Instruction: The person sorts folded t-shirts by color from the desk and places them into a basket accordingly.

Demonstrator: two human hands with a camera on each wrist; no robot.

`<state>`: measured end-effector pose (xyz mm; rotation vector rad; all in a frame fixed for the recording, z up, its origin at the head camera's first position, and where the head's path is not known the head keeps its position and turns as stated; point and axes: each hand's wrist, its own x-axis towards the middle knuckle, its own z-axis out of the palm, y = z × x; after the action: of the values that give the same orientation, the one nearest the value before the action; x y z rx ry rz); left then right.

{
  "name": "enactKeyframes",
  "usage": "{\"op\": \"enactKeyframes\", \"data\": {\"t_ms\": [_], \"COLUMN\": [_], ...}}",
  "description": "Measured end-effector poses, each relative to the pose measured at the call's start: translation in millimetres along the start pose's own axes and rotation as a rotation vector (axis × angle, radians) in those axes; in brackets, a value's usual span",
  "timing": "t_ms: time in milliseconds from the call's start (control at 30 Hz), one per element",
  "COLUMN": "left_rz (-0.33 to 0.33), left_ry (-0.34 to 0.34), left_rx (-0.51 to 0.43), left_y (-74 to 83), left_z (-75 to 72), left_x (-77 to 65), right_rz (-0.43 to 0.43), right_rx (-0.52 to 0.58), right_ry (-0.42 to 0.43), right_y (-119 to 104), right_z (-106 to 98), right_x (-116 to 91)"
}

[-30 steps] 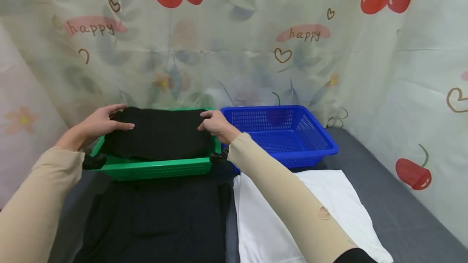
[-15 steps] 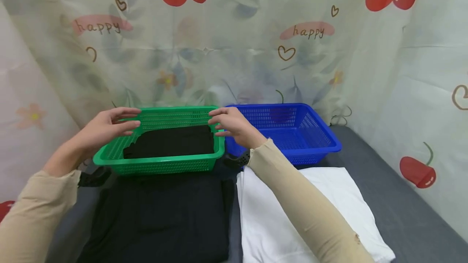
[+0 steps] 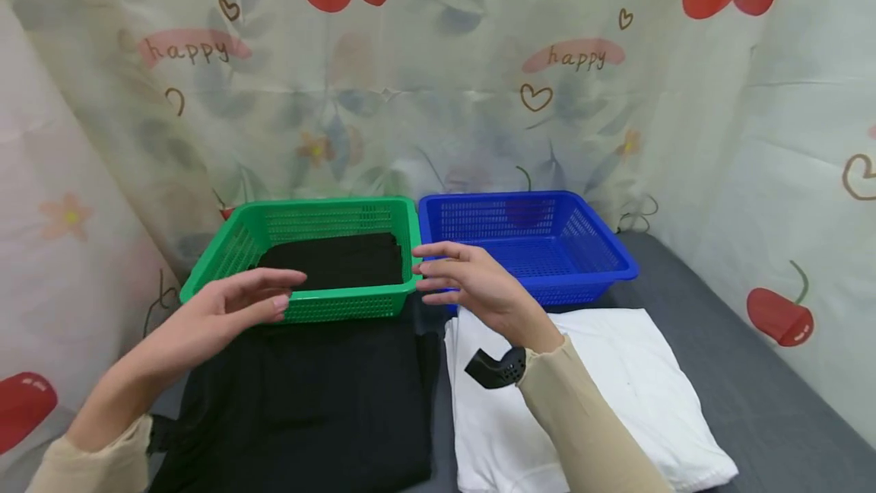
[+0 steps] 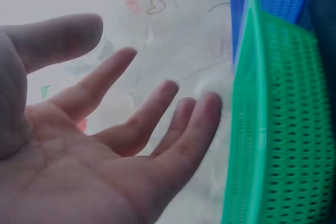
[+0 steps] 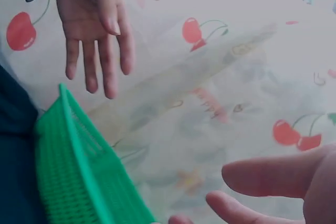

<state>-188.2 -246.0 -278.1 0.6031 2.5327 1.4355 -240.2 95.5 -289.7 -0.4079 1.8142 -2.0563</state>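
Observation:
My left hand [image 3: 219,314] hovers over the near left rim of the green basket [image 3: 342,303], fingers loosely extended and holding nothing. In the left wrist view its palm [image 4: 79,177] faces up beside the green basket's wall. My right hand [image 3: 482,287] is in the air by the near right corner of the green basket, in front of the blue basket [image 3: 568,276], fingers relaxed. Folded black cloth [image 3: 335,261] lies inside the green basket. Another black folded garment [image 3: 328,409] lies on the table nearer me, below my left hand. A white folded garment [image 3: 616,379] lies under my right forearm.
Both baskets stand side by side at the back of the dark grey table [image 3: 753,394]. A printed curtain [image 3: 452,128] hangs behind them and along both sides. Only the perforated floor shows inside the blue basket.
A second ago both hands held the black cloth above the green basket; it now lies inside. Both hands have let go and drawn back toward me.

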Motion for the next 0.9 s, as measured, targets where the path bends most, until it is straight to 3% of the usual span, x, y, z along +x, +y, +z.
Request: {"op": "enactKeyframes", "data": {"t_ms": [100, 267, 333, 433, 533, 700, 800, 900], "left_rz": [-0.04, -0.165, -0.217, -0.243, -0.252, -0.274, -0.345, -0.462], "left_ry": [-0.023, -0.036, -0.015, 0.025, 0.077, 0.136, 0.137, 0.104], "left_rx": [-0.03, -0.09, -0.093, -0.082, -0.039, 0.125, 0.141, 0.093], "left_y": [-16.3, -55.4, -70.3, -88.2, -98.7, -106.9, -112.1, -117.8], "left_z": [7.6, 10.9, 10.9, 9.6, 7.3, 3.2, 0.4, -2.8], "left_x": [-10.4, -23.0, -26.9, -32.7, -39.5, -50.7, -50.7, -47.6], "right_rz": [0.046, 0.188, 0.234, 0.272, 0.293, 0.318, 0.322, 0.319], "right_rx": [-0.005, -0.019, -0.002, 0.02, 0.046, 0.109, 0.128, 0.128], "right_ry": [-0.044, -0.061, -0.065, -0.077, -0.08, -0.086, -0.08, -0.068], "right_y": [19.6, 51.4, 61.1, 70.8, 78.3, 84.3, 83.7, 84.4], "right_z": [-4.2, -7.9, -8.7, -8.8, -8.6, -7.2, -6.7, -6.8], "right_x": [-7.5, -11.7, -12.7, -14.0, -14.2, -11.3, -10.3, -9.5]}}
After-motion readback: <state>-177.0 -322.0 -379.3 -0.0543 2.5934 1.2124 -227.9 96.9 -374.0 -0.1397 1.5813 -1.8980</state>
